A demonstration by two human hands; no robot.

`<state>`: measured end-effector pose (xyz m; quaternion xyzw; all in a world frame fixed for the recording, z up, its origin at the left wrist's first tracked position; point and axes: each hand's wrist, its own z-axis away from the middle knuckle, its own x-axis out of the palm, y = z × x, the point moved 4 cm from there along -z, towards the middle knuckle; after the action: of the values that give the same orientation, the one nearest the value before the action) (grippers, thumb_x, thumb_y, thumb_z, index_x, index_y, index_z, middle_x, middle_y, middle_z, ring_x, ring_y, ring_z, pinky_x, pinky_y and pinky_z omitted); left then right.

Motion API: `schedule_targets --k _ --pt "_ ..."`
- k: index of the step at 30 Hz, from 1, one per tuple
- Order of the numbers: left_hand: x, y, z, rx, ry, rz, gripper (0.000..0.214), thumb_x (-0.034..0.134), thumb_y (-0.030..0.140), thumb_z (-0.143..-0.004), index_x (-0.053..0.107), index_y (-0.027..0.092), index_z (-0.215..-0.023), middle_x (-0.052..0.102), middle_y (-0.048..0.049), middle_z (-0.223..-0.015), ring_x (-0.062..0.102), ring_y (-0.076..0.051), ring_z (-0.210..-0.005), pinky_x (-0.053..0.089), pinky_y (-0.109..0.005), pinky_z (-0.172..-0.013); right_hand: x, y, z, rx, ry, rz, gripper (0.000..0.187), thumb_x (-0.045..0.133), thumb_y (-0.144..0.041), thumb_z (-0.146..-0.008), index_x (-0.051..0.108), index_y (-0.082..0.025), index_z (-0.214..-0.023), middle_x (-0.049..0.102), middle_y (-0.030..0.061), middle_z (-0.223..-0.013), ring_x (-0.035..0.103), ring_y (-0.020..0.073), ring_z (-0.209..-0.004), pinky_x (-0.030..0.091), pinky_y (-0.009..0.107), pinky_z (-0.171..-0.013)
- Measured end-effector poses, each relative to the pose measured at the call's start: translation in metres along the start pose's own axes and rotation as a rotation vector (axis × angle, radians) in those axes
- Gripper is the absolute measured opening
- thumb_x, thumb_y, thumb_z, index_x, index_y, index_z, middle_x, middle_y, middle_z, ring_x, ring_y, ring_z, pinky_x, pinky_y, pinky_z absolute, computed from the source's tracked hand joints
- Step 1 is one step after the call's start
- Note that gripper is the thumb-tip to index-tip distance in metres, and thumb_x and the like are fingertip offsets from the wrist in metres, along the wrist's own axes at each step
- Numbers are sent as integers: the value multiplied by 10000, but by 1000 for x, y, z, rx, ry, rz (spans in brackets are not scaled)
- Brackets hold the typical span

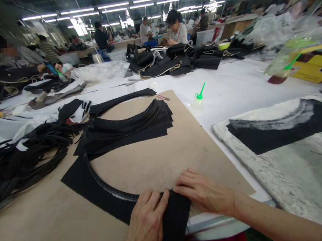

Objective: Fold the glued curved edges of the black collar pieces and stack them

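A curved black fabric piece with a glued, stitched inner edge lies on a tan cardboard sheet at the near table edge. My left hand lies flat on its near end, fingers stretched out and pressing the cloth. My right hand rests beside it, fingers spread, with the fingertips on the same end of the fabric. Behind them sits a stack of similar curved black pieces.
A heap of black strips lies at the left. A glue bottle with a green nozzle stands right of the cardboard. A stone slab carrying a black piece is at the right. Other people work at tables behind.
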<state>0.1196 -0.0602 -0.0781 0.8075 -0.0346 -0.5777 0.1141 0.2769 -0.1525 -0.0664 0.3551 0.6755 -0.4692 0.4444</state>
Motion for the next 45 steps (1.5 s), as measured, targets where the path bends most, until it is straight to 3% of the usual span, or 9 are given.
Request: schedule_targets --k 11,19,27,45 --pt "0 3 -2 32 29 -73 489 376 31 -862 572 179 -1285 585 -75 -906 519 -218 -814 474 -340 -729 -5 3 11 52 12 -49 308 425 -101 -901 583 -144 -1162 599 91 -952 494 219 -885 409 373 -809" --pt "0 5 -3 60 62 -135 476 360 25 -867 586 178 -1257 574 -74 -916 521 -213 -826 460 -340 -737 -11 1 14 186 172 -227 404 361 -44 -855 560 -163 -1185 583 109 -1026 496 217 -939 420 382 -846" --pt "1 6 -4 43 22 -133 485 365 7 -860 551 166 -1279 581 -63 -892 527 -214 -824 464 -344 -744 -3 -18 6 290 -19 -108 472 453 -41 -808 541 -197 -1245 584 77 -1117 478 228 -1031 342 432 -951" --pt "-5 11 -10 64 21 -173 462 347 11 -873 556 151 -1261 605 -66 -886 545 -213 -800 470 -340 -727 -1 -23 30 238 211 186 477 432 0 -789 570 -143 -1222 650 69 -1107 513 225 -1048 254 439 -1047"
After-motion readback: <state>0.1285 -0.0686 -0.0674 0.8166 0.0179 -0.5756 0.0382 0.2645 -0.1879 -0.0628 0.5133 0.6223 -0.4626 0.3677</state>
